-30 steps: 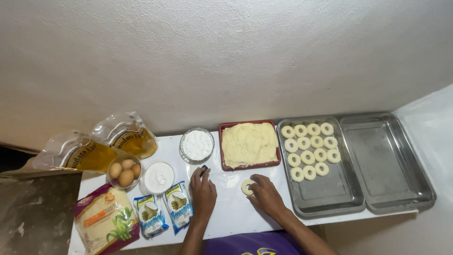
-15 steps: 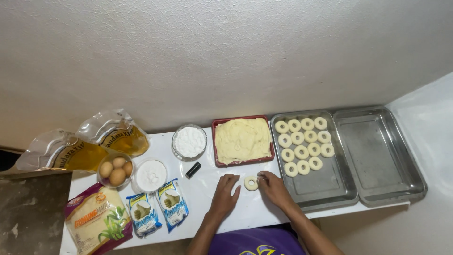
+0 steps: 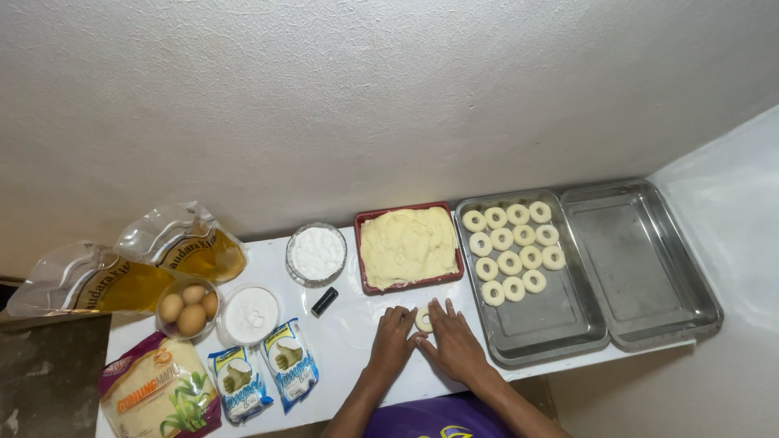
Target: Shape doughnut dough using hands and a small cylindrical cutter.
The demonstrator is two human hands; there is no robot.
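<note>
Both hands are shaping a ring of dough on the white worktop.

The left hand (image 3: 392, 339) and the right hand (image 3: 452, 342) are lying flat with fingers spread, closing in on the small dough ring (image 3: 423, 319) from either side; fingertips are touching its rim, neither hand is clasped around it. The ring is sitting on the worktop (image 3: 349, 332) just in front of the red tray of dough (image 3: 408, 246) and beside the steel tray (image 3: 535, 300) already holding rows of finished rings (image 3: 513, 251). Doing this well is probably a matter of pressing lightly and evenly so the hole is staying round and matching the others.
</note>
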